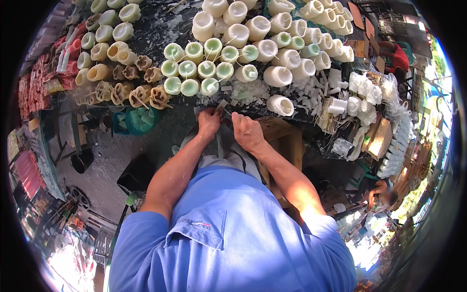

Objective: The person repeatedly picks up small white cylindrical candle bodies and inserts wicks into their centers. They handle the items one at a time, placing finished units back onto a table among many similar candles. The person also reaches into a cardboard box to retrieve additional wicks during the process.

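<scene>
At the table's near edge my left hand (209,122) is closed, fingers pinching a small pale flat piece (222,103) that sticks up past the fingertips. My right hand (248,132) is curled into a fist just beside it. A thin pale line shows between the two hands, too small to name. What the right fingers hold, if anything, is hidden. Ahead of my hands are rows of pale green hollow-topped candles (188,69) and thicker white candles (237,35). One white candle (280,105) lies tilted at the edge, to the right of my hands.
Wax scraps (248,91) litter the dark table (160,29). Brown-yellow candles (98,72) and red pieces (34,87) stand left. White wax chunks (311,90) and a wick bundle (329,119) lie right. Below are a green basin (141,120) and wooden crate (287,141). Another person (382,192) is lower right.
</scene>
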`<state>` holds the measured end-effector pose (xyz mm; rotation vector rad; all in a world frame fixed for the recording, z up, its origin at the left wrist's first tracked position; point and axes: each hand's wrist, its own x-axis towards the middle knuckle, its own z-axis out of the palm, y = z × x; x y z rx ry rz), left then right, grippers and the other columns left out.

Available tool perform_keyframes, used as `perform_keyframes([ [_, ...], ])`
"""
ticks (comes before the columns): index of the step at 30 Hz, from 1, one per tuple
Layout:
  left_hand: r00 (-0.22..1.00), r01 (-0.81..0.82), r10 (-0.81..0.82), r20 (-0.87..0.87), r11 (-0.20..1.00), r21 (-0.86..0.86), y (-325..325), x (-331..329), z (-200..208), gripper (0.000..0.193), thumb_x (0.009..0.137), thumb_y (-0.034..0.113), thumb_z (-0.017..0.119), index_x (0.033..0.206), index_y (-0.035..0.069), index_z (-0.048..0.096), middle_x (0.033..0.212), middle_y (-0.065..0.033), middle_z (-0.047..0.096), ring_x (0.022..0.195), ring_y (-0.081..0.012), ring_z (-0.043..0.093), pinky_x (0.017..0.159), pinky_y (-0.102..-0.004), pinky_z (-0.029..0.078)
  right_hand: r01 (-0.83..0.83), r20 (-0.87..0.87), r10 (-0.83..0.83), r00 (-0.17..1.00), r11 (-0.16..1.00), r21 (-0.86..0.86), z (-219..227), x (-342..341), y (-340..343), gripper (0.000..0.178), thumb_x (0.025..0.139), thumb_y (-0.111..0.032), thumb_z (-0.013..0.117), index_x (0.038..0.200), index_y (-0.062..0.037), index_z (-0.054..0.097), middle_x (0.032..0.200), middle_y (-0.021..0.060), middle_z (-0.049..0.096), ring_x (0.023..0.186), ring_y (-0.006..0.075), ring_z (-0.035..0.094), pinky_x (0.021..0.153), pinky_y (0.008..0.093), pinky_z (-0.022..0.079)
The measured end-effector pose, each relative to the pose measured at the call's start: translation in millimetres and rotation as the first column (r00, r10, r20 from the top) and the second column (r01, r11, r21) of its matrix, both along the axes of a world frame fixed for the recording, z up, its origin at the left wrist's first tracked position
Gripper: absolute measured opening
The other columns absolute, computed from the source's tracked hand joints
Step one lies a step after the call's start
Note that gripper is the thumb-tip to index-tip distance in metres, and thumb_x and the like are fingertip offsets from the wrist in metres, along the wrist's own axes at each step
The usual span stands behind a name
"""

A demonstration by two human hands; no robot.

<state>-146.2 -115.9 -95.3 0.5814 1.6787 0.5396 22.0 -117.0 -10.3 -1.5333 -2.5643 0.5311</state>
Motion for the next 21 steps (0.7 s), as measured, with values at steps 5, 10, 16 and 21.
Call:
perform_keyframes([
  [5, 0.999, -0.037, 0.037, 0.016, 0.999, -0.005, 11.1, 1.9, 4.0, 0.031, 0.103, 0.025, 0.072, 0.102, -0.005, 0.079, 0.078, -0.0061, 0.073, 0.066, -0.0125, 0.062, 0.06, -0.0331, 0.048, -0.005, 0.068, 0.004, 0.998, 1.0, 0.015, -5.6, -4.3, 4.9, 0.008, 0.097, -0.01, 0.06, 0.101, -0.005, 0.056, 0.078, 0.0094, 0.066, 0.069, 0.0263, 0.072, 0.053, 0.0381, 0.059],
  [10, 1.0, 0.007, -0.007, -0.006, 1.0, 0.005, 7.8, -1.0, 2.9, 0.029, 0.103, 0.023, 0.072, 0.1, -0.005, 0.078, 0.078, -0.006, 0.072, 0.066, -0.0128, 0.061, 0.06, -0.0329, 0.048, 0.011, 0.013, -0.011, 1.0, 1.0, -0.004, -18.1, -10.2, 9.1, 0.008, 0.096, -0.008, 0.06, 0.1, -0.0048, 0.055, 0.08, 0.0116, 0.066, 0.07, 0.0296, 0.072, 0.058, 0.0407, 0.06],
  [16, 0.997, 0.033, -0.031, 0.064, 0.999, -0.035, 4.7, -7.1, -12.6, 0.026, 0.107, 0.026, 0.071, 0.11, 0.001, 0.079, 0.085, -0.0039, 0.072, 0.072, -0.0118, 0.064, 0.061, -0.0302, 0.049, 0.067, -0.074, -0.068, 0.995, 0.998, -0.016, -8.4, -6.9, 21.0, 0.009, 0.097, -0.008, 0.06, 0.104, -0.0035, 0.057, 0.082, 0.0138, 0.069, 0.076, 0.0341, 0.073, 0.066, 0.0445, 0.061],
  [21, 0.932, 0.005, -0.015, 0.362, 1.0, 0.028, -4.2, -18.3, 26.7, 0.036, 0.111, 0.017, 0.064, 0.146, 0.006, 0.063, 0.099, -0.0044, 0.067, 0.078, -0.0107, 0.063, 0.063, -0.0267, 0.049, 0.407, -0.246, -0.387, 0.889, 0.913, 0.034, 75.4, 64.4, 7.6, 0.021, 0.106, -0.011, 0.061, 0.123, 0.0029, 0.062, 0.098, 0.0242, 0.074, 0.084, 0.0433, 0.074, 0.07, 0.0503, 0.057],
])
